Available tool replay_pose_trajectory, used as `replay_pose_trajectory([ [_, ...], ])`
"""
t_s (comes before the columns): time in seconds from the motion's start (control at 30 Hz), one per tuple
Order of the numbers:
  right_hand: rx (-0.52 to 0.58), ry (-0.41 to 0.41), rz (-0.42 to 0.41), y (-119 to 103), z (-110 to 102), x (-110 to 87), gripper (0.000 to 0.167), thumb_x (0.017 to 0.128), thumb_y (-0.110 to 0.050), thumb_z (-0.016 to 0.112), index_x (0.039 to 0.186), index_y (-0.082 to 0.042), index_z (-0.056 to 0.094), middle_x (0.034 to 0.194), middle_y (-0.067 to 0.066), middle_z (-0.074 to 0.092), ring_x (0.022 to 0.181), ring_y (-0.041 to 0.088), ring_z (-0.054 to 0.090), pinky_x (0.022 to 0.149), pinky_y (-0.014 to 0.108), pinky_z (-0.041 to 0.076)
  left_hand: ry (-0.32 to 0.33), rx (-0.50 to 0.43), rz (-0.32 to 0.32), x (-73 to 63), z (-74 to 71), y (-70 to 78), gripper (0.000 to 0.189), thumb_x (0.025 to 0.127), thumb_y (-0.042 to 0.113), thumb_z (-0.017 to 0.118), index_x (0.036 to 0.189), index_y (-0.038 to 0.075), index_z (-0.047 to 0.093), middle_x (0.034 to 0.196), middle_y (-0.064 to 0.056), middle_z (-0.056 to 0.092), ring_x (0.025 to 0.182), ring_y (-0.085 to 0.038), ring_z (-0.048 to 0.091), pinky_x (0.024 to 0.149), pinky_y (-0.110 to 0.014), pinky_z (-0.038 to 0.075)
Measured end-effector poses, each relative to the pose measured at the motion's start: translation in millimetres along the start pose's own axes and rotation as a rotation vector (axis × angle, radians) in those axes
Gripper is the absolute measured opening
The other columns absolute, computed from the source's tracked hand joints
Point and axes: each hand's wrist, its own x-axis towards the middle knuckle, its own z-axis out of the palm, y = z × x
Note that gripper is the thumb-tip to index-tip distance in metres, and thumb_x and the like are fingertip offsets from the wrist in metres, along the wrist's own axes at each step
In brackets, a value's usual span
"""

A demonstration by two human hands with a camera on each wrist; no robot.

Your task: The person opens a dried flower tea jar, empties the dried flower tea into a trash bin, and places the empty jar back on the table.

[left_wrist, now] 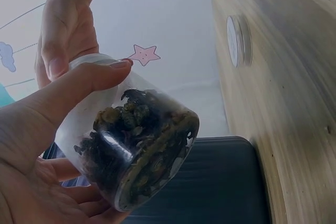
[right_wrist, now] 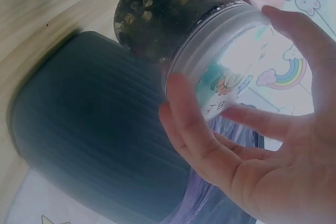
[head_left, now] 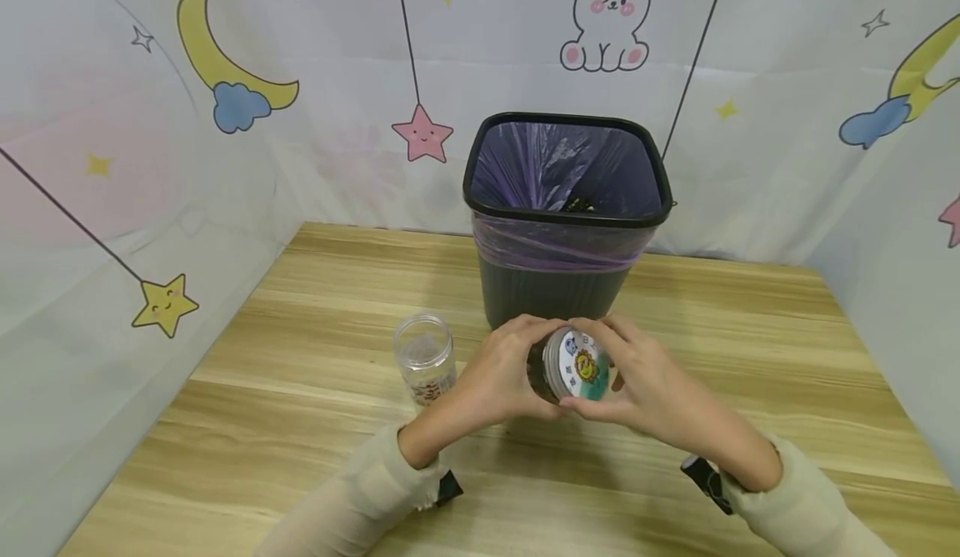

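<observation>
My left hand [head_left: 504, 371] grips the body of a clear jar [left_wrist: 126, 129] holding dark dried pieces with some yellowish ones among them. The jar is tilted in front of the trash bin. At its top, the right hand [head_left: 637, 373] holds the silver-edged lid [head_left: 585, 365], with fingers and thumb around the rim. A printed picture of a sun covers the lid's top. In the right wrist view the lid [right_wrist: 231, 66] sits on the jar's mouth. Left of the hands stands a second clear jar [head_left: 423, 348], without a lid.
A dark trash bin [head_left: 558, 286] with a purple liner [head_left: 517, 169] stands behind the hands. Another round lid [left_wrist: 239, 41] lies on the wooden table [head_left: 300, 357] in the left wrist view. White cloth with cartoon prints [head_left: 330, 23] encloses the table.
</observation>
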Motion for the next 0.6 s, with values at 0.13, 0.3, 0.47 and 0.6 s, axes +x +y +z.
replay_pose_trajectory([
  [0.13, -0.002, 0.013, -0.092, 3.1, -1.3, 0.0, 0.077, 0.074, -0.026, 0.088, 0.140, -0.009, 0.052, 0.119, 0.007, 0.052, 0.090, 0.015, 0.058, 0.064, 0.023, 0.054, -0.013, 0.000, -0.006, -0.1, -0.7, -0.3, 0.093, 0.058, 0.024, 0.097, 0.139, 0.006, 0.056, 0.128, -0.008, 0.059, 0.115, -0.021, 0.057, 0.097, -0.035, 0.049],
  [0.3, -0.034, 0.011, -0.235, 8.2, -5.5, -0.9, 0.083, 0.070, -0.017, 0.089, 0.143, -0.013, 0.051, 0.128, 0.006, 0.049, 0.111, 0.021, 0.053, 0.085, 0.039, 0.053, -0.027, -0.029, -0.008, 1.1, 0.5, -0.9, 0.092, 0.058, 0.024, 0.098, 0.138, 0.008, 0.057, 0.129, -0.008, 0.060, 0.115, -0.021, 0.058, 0.096, -0.036, 0.050],
  [0.47, -0.004, -0.043, -0.309, 11.5, -8.8, -0.5, 0.078, 0.072, -0.009, 0.085, 0.142, -0.016, 0.052, 0.141, 0.009, 0.045, 0.128, 0.026, 0.044, 0.099, 0.046, 0.045, -0.042, -0.064, -0.014, 0.0, 0.5, -1.4, 0.094, 0.059, 0.023, 0.098, 0.141, 0.006, 0.055, 0.130, -0.008, 0.059, 0.117, -0.022, 0.057, 0.096, -0.038, 0.051],
  [0.6, 0.017, -0.073, -0.272, 9.2, -9.8, -0.7, 0.076, 0.078, -0.017, 0.086, 0.145, -0.017, 0.049, 0.141, 0.009, 0.043, 0.127, 0.024, 0.045, 0.099, 0.044, 0.046, -0.047, -0.073, -0.026, -1.1, 0.4, -1.5, 0.093, 0.059, 0.023, 0.098, 0.140, 0.008, 0.055, 0.130, -0.008, 0.059, 0.117, -0.022, 0.057, 0.097, -0.038, 0.050],
])
